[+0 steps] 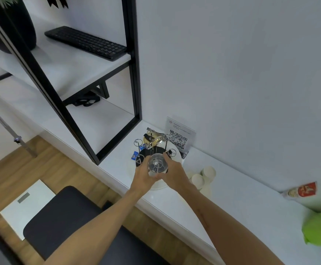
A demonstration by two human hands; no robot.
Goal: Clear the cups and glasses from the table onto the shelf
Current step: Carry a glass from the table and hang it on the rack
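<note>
A clear drinking glass is held between both hands above a round white tray that carries a chrome wire cup rack. My left hand wraps the glass from the left and my right hand from the right. The glass is seen from above, over a post of the rack; whether it rests on that post I cannot tell. Two or three white paper cups lie on the white table just right of the tray. The black-framed shelf with white boards rises at the left.
A black keyboard and a dark plant pot sit on the upper shelf board. A QR-code sign stands behind the rack. A snack packet and a green bag lie at the right. A black chair stands below.
</note>
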